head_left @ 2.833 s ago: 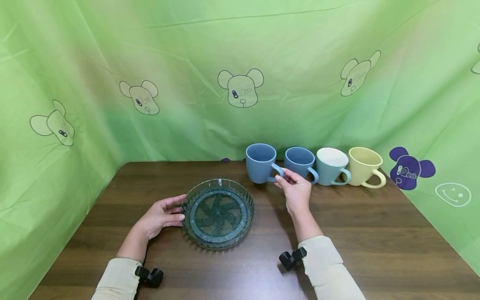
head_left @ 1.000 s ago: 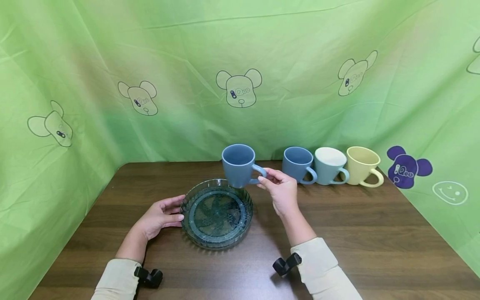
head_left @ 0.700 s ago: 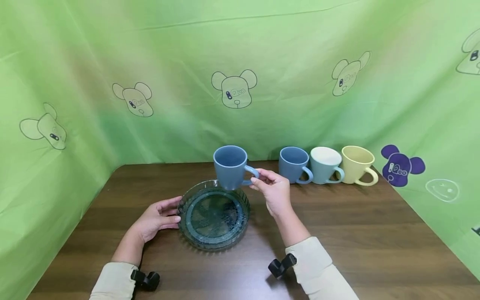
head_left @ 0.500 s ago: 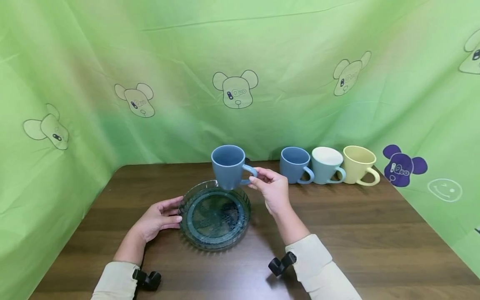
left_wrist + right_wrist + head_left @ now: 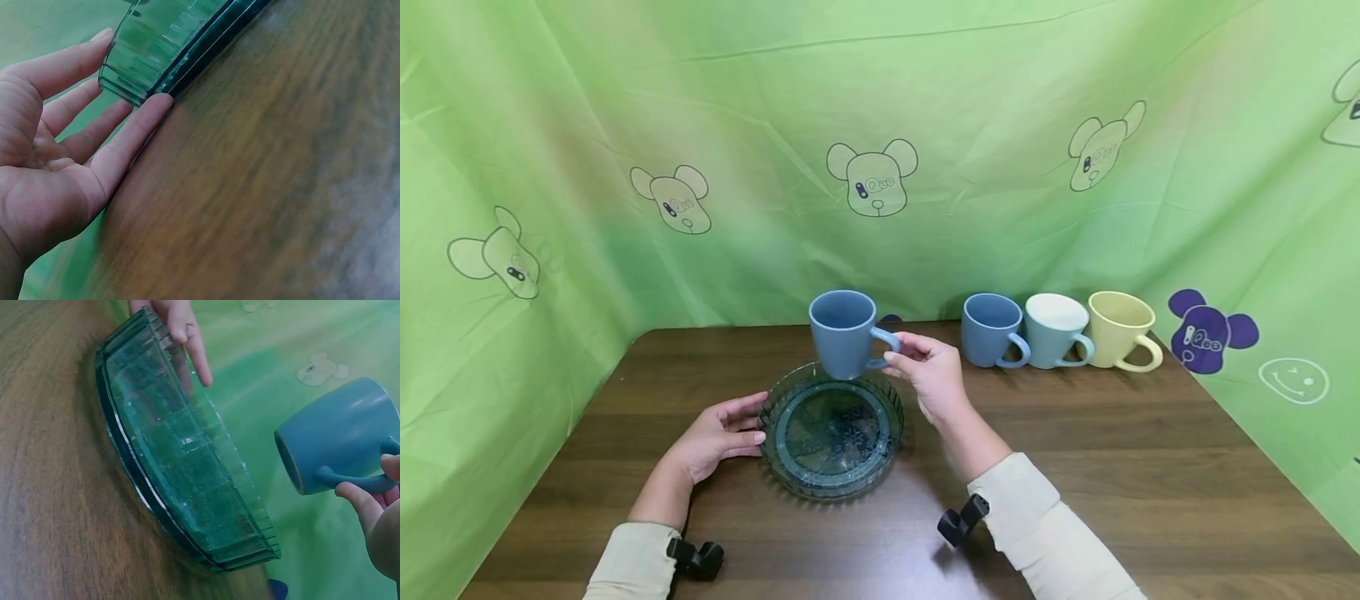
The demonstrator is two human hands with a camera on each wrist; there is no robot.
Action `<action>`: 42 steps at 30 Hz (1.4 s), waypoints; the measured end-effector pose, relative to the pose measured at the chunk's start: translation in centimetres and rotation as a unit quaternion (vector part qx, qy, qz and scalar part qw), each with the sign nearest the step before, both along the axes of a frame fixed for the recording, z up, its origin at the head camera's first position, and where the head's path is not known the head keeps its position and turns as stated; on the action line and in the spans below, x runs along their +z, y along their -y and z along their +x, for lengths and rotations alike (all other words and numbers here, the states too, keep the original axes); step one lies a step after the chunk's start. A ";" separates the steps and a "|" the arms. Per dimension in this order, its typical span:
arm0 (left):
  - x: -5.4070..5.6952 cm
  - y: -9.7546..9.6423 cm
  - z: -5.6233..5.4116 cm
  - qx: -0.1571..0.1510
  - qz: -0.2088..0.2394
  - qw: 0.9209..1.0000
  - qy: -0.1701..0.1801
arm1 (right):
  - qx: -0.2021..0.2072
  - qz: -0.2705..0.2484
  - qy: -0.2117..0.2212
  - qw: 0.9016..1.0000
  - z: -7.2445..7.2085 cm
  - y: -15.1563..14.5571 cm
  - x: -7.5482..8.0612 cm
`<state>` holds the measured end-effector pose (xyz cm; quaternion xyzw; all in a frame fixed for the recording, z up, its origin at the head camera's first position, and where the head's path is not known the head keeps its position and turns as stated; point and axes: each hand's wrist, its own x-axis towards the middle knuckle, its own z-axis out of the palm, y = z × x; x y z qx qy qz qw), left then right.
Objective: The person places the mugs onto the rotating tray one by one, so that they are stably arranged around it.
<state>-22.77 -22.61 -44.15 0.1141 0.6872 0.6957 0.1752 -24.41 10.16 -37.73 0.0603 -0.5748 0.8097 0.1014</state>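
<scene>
In the head view, my right hand (image 5: 928, 375) pinches the handle of a blue mug (image 5: 842, 337) between thumb and fingers. The mug is upright, raised over the far rim of a round, green-tinted glass dish (image 5: 831, 492). From the right wrist view, a gap shows between the mug's base (image 5: 290, 465) and the dish (image 5: 181, 456). My left hand (image 5: 718, 437) rests at the dish's left side. Its fingers (image 5: 134, 128) are extended, fingertips right at the ribbed glass wall (image 5: 140, 59).
Along the table's back edge stand a second blue mug (image 5: 991, 333), a teal mug with a white inside (image 5: 1052, 346) and a yellow mug (image 5: 1116, 333), handles toward the right. A green printed cloth (image 5: 760, 250) hangs behind the brown wooden table (image 5: 1112, 467).
My right hand has carried the blue mug leftward from beside the row of mugs to above the dish's far rim. The left hand has stayed at the dish.
</scene>
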 end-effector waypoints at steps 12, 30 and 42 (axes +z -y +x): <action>0.1 0.0 0.1 0.000 0.005 1.000 -0.001 | 0.020 0.037 0.032 0.999 -0.2 1.0 -0.1; 0.1 0.0 0.1 0.004 -0.003 1.000 0.003 | 0.046 0.100 0.067 0.992 -0.6 1.9 -1.0; 0.1 0.0 0.0 0.005 -0.006 1.000 0.008 | 0.057 0.116 0.075 0.989 -1.6 2.2 -1.9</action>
